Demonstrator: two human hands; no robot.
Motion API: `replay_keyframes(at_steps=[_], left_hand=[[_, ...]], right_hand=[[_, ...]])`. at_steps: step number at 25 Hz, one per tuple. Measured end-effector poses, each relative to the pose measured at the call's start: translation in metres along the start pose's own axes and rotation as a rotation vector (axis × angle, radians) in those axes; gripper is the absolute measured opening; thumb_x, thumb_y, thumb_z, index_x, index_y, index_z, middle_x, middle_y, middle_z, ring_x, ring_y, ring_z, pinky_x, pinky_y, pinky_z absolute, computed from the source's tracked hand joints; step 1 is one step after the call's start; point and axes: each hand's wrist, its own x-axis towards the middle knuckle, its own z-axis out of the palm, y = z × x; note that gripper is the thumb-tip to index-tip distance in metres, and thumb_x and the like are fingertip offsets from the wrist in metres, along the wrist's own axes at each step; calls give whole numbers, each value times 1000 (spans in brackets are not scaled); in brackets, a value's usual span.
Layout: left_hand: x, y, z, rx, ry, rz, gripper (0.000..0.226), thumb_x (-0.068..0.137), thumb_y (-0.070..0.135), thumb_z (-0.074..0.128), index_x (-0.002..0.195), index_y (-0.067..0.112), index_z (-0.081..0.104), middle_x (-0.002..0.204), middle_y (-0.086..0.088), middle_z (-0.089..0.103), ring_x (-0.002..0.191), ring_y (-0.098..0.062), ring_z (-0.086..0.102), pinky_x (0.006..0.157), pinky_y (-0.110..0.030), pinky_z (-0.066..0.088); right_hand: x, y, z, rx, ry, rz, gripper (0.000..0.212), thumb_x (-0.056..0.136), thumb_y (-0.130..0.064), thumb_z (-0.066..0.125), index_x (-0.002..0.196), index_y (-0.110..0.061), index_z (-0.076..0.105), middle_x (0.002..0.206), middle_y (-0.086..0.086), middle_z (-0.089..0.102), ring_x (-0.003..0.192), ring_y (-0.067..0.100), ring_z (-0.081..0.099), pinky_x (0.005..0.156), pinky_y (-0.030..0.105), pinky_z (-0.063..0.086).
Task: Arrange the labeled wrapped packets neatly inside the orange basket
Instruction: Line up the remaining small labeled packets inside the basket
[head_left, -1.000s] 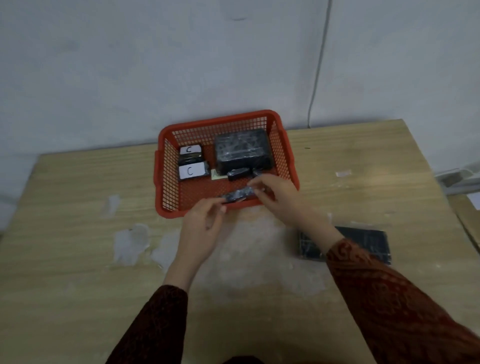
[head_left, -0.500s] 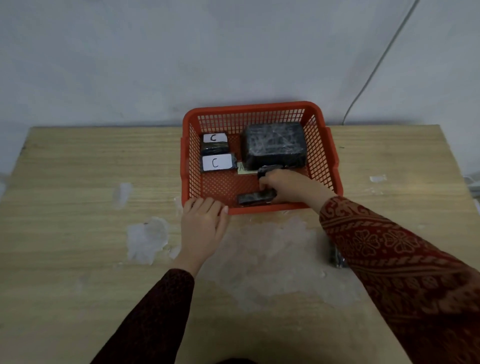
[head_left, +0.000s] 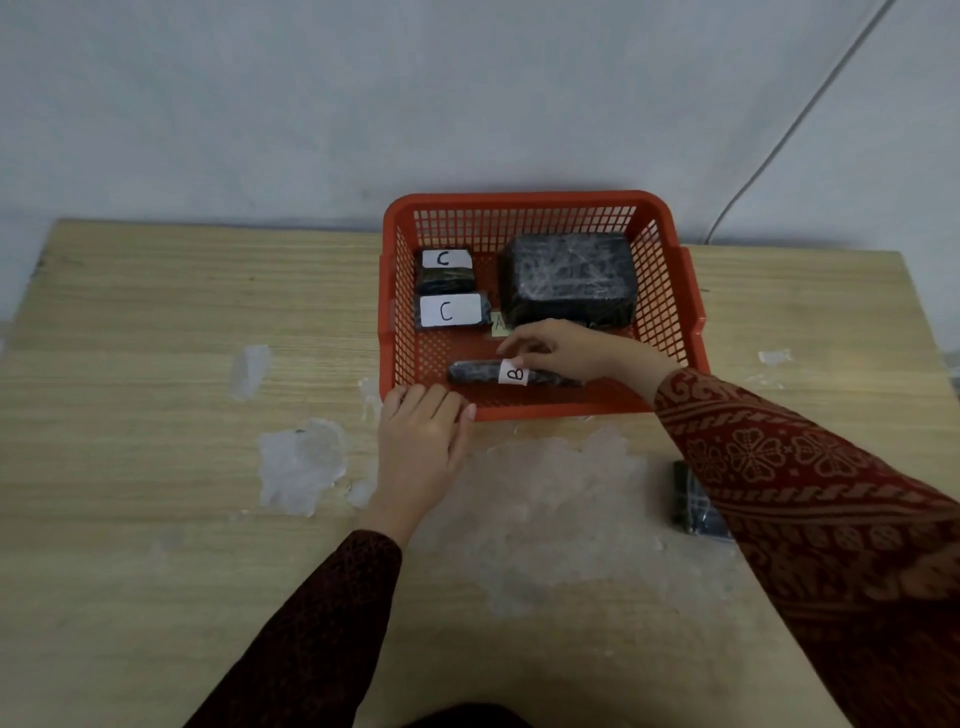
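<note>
- Since half a second ago, the slim packet now shows a B label upward.
- Wooden table (head_left: 156, 322): carries the orange basket (head_left: 524, 200) at its far edge.
- Large wrapped block (head_left: 569, 278): basket's far right.
- Two C packets (head_left: 451, 310): far left.
- Right hand (head_left: 566, 351): fingertips pinch the B packet (head_left: 483, 373) on the basket's near floor.
- Left hand (head_left: 421, 441): flat, unclenched, touching the basket's near rim.

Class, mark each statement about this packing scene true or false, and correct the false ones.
1. Two packets labelled C lie in the orange basket. True.
2. The right hand rests on the packet labelled B. True.
3. The left hand is inside the basket. False: it rests on the table at the basket's near rim.
4. Every packet is in the basket. False: a dark packet lies on the table by the right sleeve.
</note>
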Motion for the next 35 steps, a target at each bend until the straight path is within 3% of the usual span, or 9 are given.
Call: replay_keyframes(at_steps=[3,9,16,18,20,24,29,32,35], left_hand=[[0,0,1,11,14,6,34,97,25,42,79,10,66,76,-4,65,72,-23,55,78,-35,37],[0,0,2,18,25,3,32,97,26,42,79,12,65,76,-3,64,72,-22,55,77,-33,36],[0,3,0,-9,7,-25,31,97,25,43,80,12,65,77,-2,65,73,-21,55,78,-33,35],[1,5,0,-24,10,-56,30,95,24,45,79,12,66,76,0,65,73,-21,56,78,-33,35],[1,6,1,-31,27,-63,29,95,23,46,77,12,66,74,0,65,71,-21,55,78,-33,34],[-1,5,3,-4,49,-37,29,95,22,45,77,11,66,74,-2,64,71,-22,55,78,-34,35],[-1,5,3,14,51,-30,31,96,23,43,77,11,65,75,-2,64,71,-22,55,78,-35,35],[0,5,0,3,30,-28,32,96,23,41,77,11,64,74,-2,64,71,-22,55,78,-34,35],[1,8,-3,-8,3,-35,32,96,23,42,78,10,65,76,-2,64,73,-23,56,78,-35,35]], right_hand=[[11,-9,14,-55,-23,-46,17,94,-21,55,107,-16,64,112,2,63,102,15,57,89,27,44],[23,-16,36,-178,24,-84,21,90,-25,60,107,-17,67,108,2,66,94,14,57,80,26,44],[1,-16,31,-47,118,-55,25,91,-22,59,114,-16,63,114,2,67,102,14,61,88,25,50],[-16,-9,25,-9,206,-59,24,91,-21,59,115,-18,62,113,0,67,99,9,60,83,18,48],[-34,2,20,-46,369,-59,23,90,-19,59,113,-17,63,110,1,67,97,11,60,83,20,49],[-58,24,10,-347,594,110,32,87,-16,60,118,-9,57,113,13,57,104,28,56,89,37,46],[-50,24,1,-465,478,393,35,88,-7,54,121,0,46,117,24,57,110,38,55,88,42,47],[-47,23,-4,-537,433,471,30,91,-3,46,121,1,48,117,23,60,109,39,58,84,44,50],[-54,20,-10,-520,429,507,29,91,-8,53,119,-1,51,113,21,62,104,38,60,79,44,50]])
